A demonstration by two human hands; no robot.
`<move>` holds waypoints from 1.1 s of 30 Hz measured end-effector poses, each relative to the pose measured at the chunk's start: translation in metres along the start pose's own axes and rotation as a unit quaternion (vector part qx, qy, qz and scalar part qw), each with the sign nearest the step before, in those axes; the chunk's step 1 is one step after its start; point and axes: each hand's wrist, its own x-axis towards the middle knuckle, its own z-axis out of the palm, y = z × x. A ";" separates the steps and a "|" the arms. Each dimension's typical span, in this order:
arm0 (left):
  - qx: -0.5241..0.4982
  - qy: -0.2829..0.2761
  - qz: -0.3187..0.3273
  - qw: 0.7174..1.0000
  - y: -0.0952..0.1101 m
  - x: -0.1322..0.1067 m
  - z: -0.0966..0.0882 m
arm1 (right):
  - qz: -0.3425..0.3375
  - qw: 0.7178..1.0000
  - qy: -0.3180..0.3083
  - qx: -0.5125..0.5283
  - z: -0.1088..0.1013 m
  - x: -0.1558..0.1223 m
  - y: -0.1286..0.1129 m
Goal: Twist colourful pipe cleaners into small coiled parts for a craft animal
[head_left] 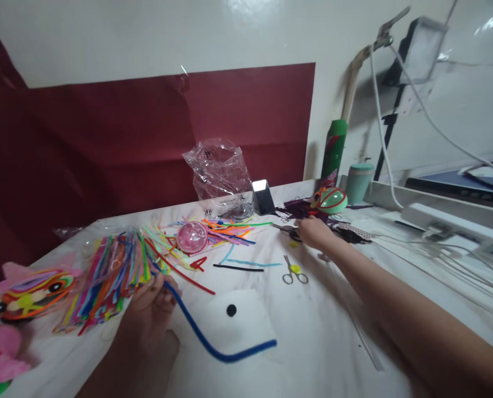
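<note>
My left hand point(152, 301) is closed on a long blue pipe cleaner point(200, 335), pinching it near one end. The pipe cleaner bends and its free end points right, over a white sheet with a black dot point(231, 310). Stretched far forward, my right hand point(314, 233) has its fingers curled at the handles of black-handled scissors point(288, 229); the fingertips are partly hidden. Nearer to me lie small metal scissors point(295, 275) with a yellow piece point(295, 269) against them. A black pipe cleaner point(238, 268) and light blue ones point(255, 263) rest between the hands.
A bundle of colourful pipe cleaners point(109, 276) lies left, beside a pink decorated mask-like craft point(39, 293). Behind are a pink balloon-like ball point(192, 237), a clear plastic bag point(221, 177) and a phone point(263, 197). A green can point(333, 152), a green ball point(331, 200) and a power strip point(454, 229) stand right.
</note>
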 end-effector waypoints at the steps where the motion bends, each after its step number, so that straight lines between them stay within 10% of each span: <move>1: -0.004 -0.009 -0.010 1.000 -0.004 -0.001 0.000 | 0.013 1.000 0.002 -0.017 0.009 0.002 0.005; 9: 0.044 -0.027 -0.020 0.998 -0.018 -0.005 -0.002 | 0.029 0.997 0.005 -0.068 0.039 0.008 0.007; 25: 0.100 -0.083 -0.040 0.991 -0.024 -0.010 -0.004 | 0.071 0.996 0.040 -0.033 0.026 0.002 0.003; 33: 0.118 -0.095 -0.021 0.988 -0.027 -0.015 -0.001 | -0.048 0.993 0.042 0.100 -0.027 -0.020 -0.048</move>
